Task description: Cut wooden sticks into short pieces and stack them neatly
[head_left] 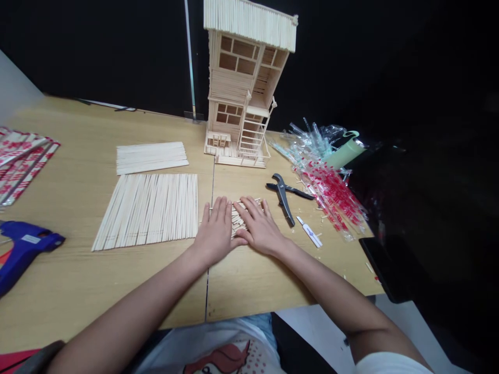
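Short wooden stick pieces lie on the table between my two hands, partly covered by them. My left hand rests palm down at their left side, fingers stretched forward. On their right side my right hand lies flat with its fingers spread, and its thumb reaches the left thumb. Left of my hands is a panel of long sticks, with a smaller stick panel behind it. A two-storey stick house stands at the back.
Black-handled cutters and a white craft knife lie right of my hands. Beyond are red-and-clear wrappers and a green roll. A blue glue gun is at left, a dark phone at the right edge.
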{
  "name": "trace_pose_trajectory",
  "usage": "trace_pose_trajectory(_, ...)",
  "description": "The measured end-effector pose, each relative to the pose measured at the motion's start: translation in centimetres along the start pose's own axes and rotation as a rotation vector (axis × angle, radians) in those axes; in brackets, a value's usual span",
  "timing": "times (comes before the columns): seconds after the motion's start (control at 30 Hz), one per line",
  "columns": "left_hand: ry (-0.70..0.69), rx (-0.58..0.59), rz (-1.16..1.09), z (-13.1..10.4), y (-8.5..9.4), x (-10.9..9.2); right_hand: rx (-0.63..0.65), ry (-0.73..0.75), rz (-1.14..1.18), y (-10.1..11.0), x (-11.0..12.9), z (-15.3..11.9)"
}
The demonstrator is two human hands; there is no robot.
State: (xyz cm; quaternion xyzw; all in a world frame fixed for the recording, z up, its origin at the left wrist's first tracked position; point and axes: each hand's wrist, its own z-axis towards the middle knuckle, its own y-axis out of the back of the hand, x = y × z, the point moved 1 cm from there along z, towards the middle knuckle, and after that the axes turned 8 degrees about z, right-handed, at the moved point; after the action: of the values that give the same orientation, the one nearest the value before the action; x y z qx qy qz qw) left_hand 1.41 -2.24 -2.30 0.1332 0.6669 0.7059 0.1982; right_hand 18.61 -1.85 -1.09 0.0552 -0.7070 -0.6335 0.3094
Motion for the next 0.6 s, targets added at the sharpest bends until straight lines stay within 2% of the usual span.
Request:
trace_pose_trajectory(0.23, -0.120, 0.083, 0.051, 2.3, 0.2, 1.9, -0.002, -0.012, -0.022, 0.5, -0.6, 2.9)
trace_pose_trajectory(0.47, -0.159, 0.125, 0.078, 0.9, 0.5, 1.5, 0.044, -0.044, -0.048, -0.1, 0.3, 0.7)
trace_pose_trajectory(0.6, -0.125, 0.120, 0.050, 1.0, 0.3, 1.1, 0.055, -0.104, -0.015, 0.5, 0.5, 1.1)
